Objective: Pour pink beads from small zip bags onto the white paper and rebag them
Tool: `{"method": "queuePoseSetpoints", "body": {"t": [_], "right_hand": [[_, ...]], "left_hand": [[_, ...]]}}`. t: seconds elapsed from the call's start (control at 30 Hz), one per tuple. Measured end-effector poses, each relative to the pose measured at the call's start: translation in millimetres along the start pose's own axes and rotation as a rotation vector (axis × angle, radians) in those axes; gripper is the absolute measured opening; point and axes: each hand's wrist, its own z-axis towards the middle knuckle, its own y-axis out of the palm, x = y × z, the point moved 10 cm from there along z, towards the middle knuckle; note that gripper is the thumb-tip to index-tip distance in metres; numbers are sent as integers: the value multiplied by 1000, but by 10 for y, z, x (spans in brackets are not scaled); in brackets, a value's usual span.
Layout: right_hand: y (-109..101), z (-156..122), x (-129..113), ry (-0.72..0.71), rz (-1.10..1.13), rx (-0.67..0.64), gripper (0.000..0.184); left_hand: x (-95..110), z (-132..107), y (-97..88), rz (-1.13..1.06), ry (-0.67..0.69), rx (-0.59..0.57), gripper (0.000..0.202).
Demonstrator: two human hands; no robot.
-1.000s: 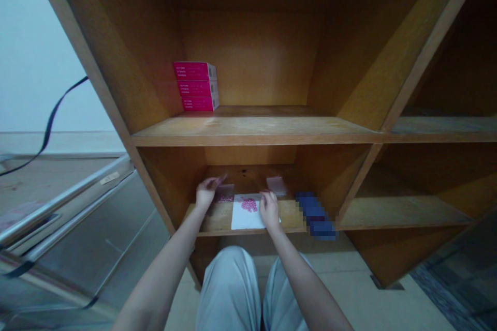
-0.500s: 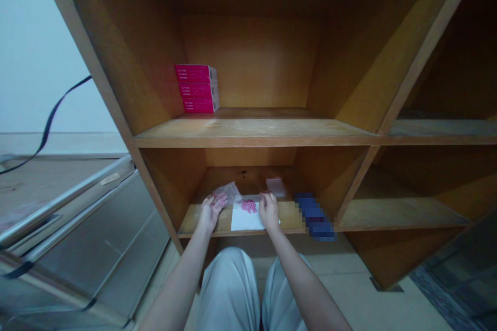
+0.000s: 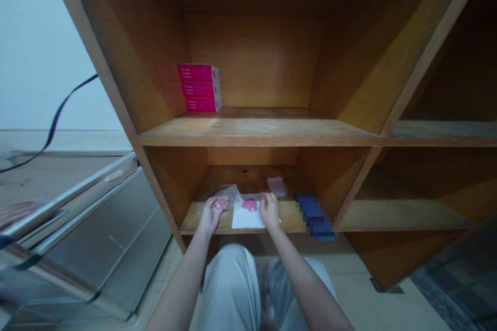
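Pink beads or pill-like pieces [image 3: 249,205] lie in a small heap on a white sheet of paper [image 3: 243,221] on the lower shelf. My left hand [image 3: 210,214] is left of the paper, its fingers closed at the near end of a clear plastic bag [image 3: 232,194]. Something pink shows by those fingertips, in or behind the plastic. Over the paper's right side rests my right hand [image 3: 269,211], fingers curled together close to the pink heap. Whatever they hold, if anything, is hidden. Behind it lies a small clear bag [image 3: 276,186].
A blurred-out blue object [image 3: 315,217] lies at the shelf's right front edge. Three stacked pink boxes [image 3: 200,88] stand on the shelf above [image 3: 256,127]. To the left is a metal-framed rack [image 3: 128,217] with a dark strap [image 3: 58,114]. My knees are below the shelf.
My left hand has turned and its fingers have curled in more at the bag, which has shifted slightly. The right hand stays about where it was. The view has moved a little.
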Motion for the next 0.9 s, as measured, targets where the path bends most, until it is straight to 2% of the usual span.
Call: {"method": "queuePoseSetpoints", "body": {"t": [0.4, 0.6, 0.7, 0.83, 0.9], "right_hand": [[-7, 20, -50, 8, 44, -16, 24], [-11, 66, -294, 1, 152, -49, 23], [145, 78, -446, 53, 268, -110, 21], [509, 26, -621, 130, 390, -317, 33], [624, -2, -708, 122, 418, -401, 31]], "left_hand": [[-42, -5, -42, -43, -61, 22, 11], [-13, -85, 34, -59, -68, 36, 11], [-4, -90, 48, -55, -63, 24, 12], [0, -69, 61, -46, -50, -5, 10], [1, -62, 69, -23, -39, -18, 7]]}}
